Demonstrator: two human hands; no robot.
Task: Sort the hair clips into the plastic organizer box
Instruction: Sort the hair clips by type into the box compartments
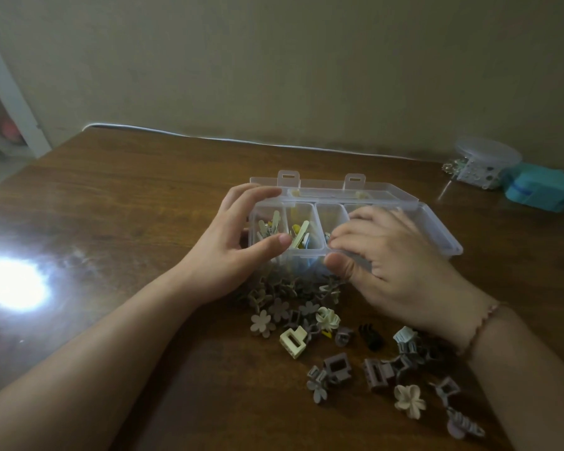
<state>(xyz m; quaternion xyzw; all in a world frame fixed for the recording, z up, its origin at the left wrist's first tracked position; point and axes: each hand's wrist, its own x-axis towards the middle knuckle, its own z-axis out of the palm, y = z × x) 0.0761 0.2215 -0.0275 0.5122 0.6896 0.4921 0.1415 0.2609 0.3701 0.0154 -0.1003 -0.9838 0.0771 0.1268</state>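
Clear, compartmented organizer box (437, 222), lid open

Domestic room, likely a bedroom or living corner. A dark wood-grain bench (118, 196) is pushed against a plain painted wall (306, 66), with a thin white cable (209, 138) running along the join. Small personal clutter at the far right: a clear lidded container (484, 157) and a teal box (541, 187); lamp glare (12, 284) on the wood.
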